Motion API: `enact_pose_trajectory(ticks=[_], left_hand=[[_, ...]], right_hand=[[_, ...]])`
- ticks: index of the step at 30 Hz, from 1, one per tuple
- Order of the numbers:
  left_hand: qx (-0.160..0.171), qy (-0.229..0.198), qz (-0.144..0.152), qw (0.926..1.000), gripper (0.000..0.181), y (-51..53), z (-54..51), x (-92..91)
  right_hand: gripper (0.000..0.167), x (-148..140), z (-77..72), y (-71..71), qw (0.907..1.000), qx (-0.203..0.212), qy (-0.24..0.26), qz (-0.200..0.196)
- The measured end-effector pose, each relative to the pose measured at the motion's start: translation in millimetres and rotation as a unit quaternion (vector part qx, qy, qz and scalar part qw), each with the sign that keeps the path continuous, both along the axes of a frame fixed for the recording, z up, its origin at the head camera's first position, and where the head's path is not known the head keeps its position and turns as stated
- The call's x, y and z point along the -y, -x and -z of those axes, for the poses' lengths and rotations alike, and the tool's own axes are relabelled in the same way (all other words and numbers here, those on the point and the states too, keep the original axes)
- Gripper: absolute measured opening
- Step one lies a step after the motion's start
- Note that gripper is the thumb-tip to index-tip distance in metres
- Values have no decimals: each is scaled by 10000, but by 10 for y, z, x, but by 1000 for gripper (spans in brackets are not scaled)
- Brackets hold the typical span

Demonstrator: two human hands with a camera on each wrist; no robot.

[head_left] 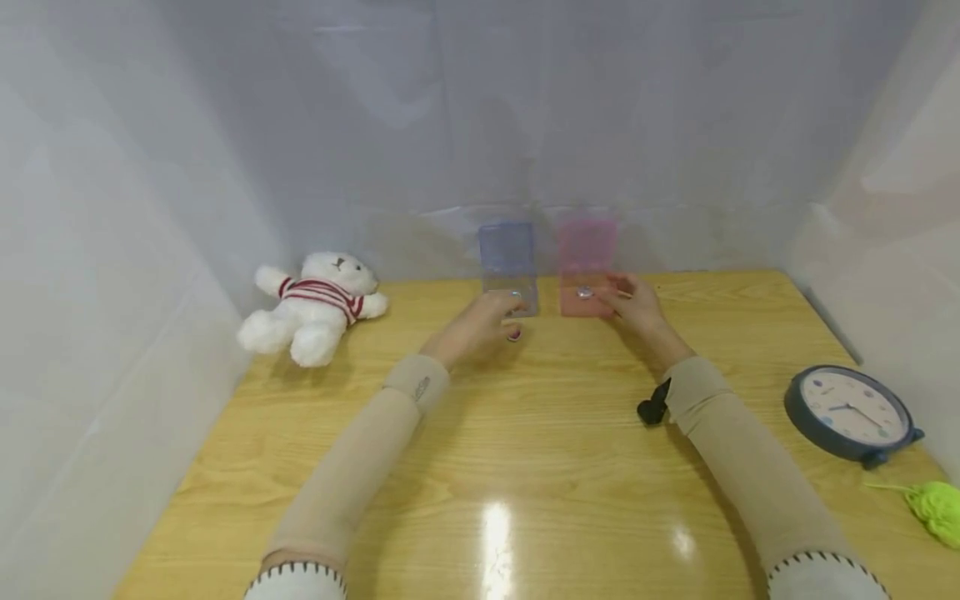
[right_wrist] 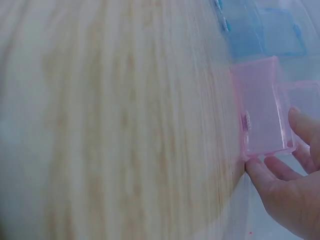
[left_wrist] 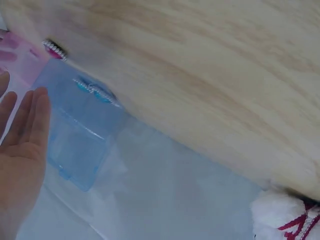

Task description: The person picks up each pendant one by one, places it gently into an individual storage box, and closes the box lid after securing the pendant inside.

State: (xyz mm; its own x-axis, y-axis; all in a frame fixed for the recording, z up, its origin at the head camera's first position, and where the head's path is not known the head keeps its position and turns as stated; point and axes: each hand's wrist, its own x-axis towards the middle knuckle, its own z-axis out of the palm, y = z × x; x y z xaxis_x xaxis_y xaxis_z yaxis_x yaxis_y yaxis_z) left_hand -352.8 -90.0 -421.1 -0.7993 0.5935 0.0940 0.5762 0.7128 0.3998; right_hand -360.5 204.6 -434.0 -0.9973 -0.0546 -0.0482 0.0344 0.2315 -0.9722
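A clear blue box (head_left: 507, 246) and a clear pink box (head_left: 588, 242) stand side by side at the table's back, lids raised. My left hand (head_left: 480, 323) reaches over the blue box's front, fingers extended and holding nothing. Near its thumb, a small dark-red jewelled piece (left_wrist: 55, 50) with pale beaded trim lies on the table. A blue-stoned beaded piece (left_wrist: 95, 91) sits in the blue box. Inside the pink box is a small silvery piece (head_left: 584, 293). My right hand (head_left: 639, 308) touches the pink box's right side with loosely bent fingers; its outline is blurred in the head view.
A white teddy bear (head_left: 324, 293) in a striped sweater lies at the back left. On the right are a dark-rimmed clock (head_left: 851, 408) and a ball of lime yarn (head_left: 937, 510). A pale sheet (head_left: 487, 108) hangs behind the wooden table (head_left: 570, 467).
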Motion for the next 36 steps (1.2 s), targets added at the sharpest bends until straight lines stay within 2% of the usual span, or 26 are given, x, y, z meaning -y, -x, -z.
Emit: enact_pose_trajectory(ticks=[4,9,16,21,25,30,36], left_hand=[[89,157,-358,9992,42,-36,76,31],[13,568,-683,9961,42,-49,112,18],[-394,1007,-899,9901,25,-31,166,-32],[-385,1431,-1133,9824,40,-56,203,-79],[-391,1656,-1282,9770,44,-79,224,-133],[-384,1692,-1370,9753,32,-89,224,-194],[-284,1567,-1435,9768,20,-72,250,-235]], right_hand=[[60,-31,93,87,10000,47,-73,21],[61,-72,247,203,9999,-37,-108,54],[60,-78,282,213,9993,-269,-237,67],[59,-82,271,185,9992,-279,-289,3],[59,-80,281,187,9989,-278,-363,-45],[59,-85,293,193,9986,-310,-424,-20],[59,-90,308,206,9984,-353,-448,7]])
